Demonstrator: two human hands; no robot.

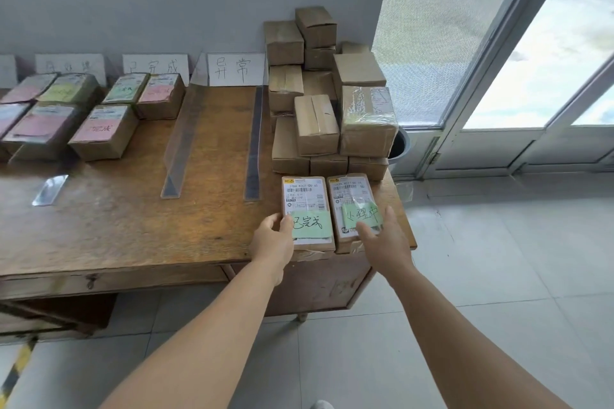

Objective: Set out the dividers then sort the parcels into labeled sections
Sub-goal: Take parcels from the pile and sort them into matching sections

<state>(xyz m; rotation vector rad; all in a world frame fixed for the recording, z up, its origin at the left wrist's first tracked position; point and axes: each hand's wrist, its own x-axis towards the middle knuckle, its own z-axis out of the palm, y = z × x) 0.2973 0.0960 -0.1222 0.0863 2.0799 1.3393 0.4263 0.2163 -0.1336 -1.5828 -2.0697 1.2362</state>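
At the desk's near right corner, our left hand grips one labelled parcel; our open right hand touches its neighbour, both lengthwise away from us.

- Two parcels lie flat, side by side, at the desk's front right corner: the left parcel and the right parcel, each with a white shipping label and a green handwritten note.
- A stack of plain brown parcels fills the back right corner.
- Two clear dividers run front to back mid-desk.
- Sorted parcels with pink and green notes sit toward the back left, below paper section labels.
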